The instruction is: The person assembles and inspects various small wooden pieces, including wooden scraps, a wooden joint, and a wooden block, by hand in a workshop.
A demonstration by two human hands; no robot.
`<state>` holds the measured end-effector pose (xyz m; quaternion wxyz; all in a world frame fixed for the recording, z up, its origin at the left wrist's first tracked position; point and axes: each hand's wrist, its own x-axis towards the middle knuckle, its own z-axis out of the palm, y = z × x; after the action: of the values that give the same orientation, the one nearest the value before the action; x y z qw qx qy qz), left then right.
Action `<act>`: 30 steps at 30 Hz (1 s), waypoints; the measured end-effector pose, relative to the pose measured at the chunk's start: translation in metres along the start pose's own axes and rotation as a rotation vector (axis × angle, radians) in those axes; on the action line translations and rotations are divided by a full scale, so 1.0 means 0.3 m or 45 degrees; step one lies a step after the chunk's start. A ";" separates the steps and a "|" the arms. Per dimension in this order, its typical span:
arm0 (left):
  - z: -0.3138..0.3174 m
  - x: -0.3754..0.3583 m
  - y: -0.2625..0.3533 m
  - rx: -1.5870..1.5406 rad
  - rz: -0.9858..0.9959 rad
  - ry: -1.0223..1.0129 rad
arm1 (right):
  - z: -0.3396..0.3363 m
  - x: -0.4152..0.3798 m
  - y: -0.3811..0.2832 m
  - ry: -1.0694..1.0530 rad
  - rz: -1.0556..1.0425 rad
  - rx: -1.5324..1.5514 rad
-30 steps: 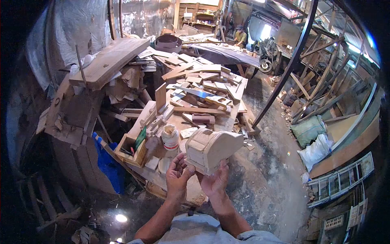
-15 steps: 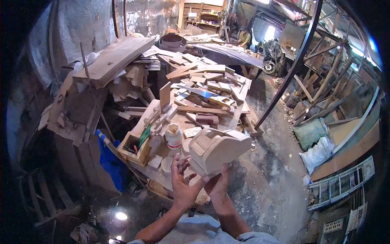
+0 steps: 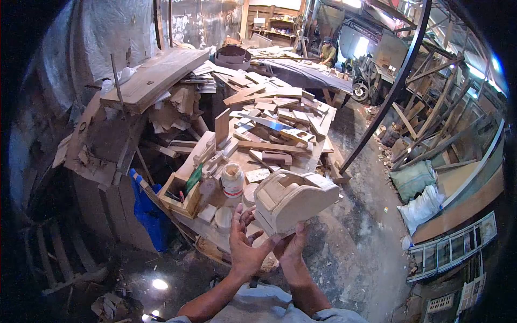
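Observation:
A pale wooden body with curved sides and a hollow top, shaped like a toy car, [image 3: 299, 204] is held up over the near end of the workbench. My right hand [image 3: 291, 246] grips it from below, the thumb up against its lower edge. My left hand [image 3: 246, 242] is at its lower left corner, palm turned up, with fingers spread and the thumb reaching toward the underside. Just behind, on the bench, stands an opened white jar [image 3: 232, 183] with a crusted rim. Round wooden discs [image 3: 223, 217] lie left of the held piece.
A handsaw [image 3: 288, 132] rests on piled wood offcuts [image 3: 280, 102]. At the bench's left edge is a wooden box [image 3: 186, 202] with small tools. A thick plank [image 3: 156, 81] lies further left. Beyond a dark metal post [image 3: 388, 97] are sacks [image 3: 423, 207]. Another person [image 3: 327, 52] is far back.
The view has shifted slightly, so the bench things sit a little further right. My hands and the wooden body keep almost the same pose.

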<state>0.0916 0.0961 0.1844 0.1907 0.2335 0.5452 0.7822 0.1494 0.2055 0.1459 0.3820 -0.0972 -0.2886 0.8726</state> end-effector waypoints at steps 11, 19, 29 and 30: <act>-0.080 0.005 0.010 0.054 0.087 -0.142 | 0.003 0.014 -0.024 -0.095 0.164 0.330; -0.111 0.059 -0.011 -0.114 0.103 -0.286 | 0.054 -0.013 -0.032 -0.150 0.233 0.229; -0.124 0.050 0.025 -0.213 0.050 -0.283 | 0.049 -0.024 -0.007 -0.250 0.213 0.185; -0.126 0.050 0.029 -0.223 0.045 -0.298 | 0.049 -0.026 -0.005 -0.237 0.235 0.223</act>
<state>0.0571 0.0727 0.1837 0.2587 0.3152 0.4446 0.7975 0.1499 0.1945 0.1584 0.2788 -0.0081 -0.2353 0.9310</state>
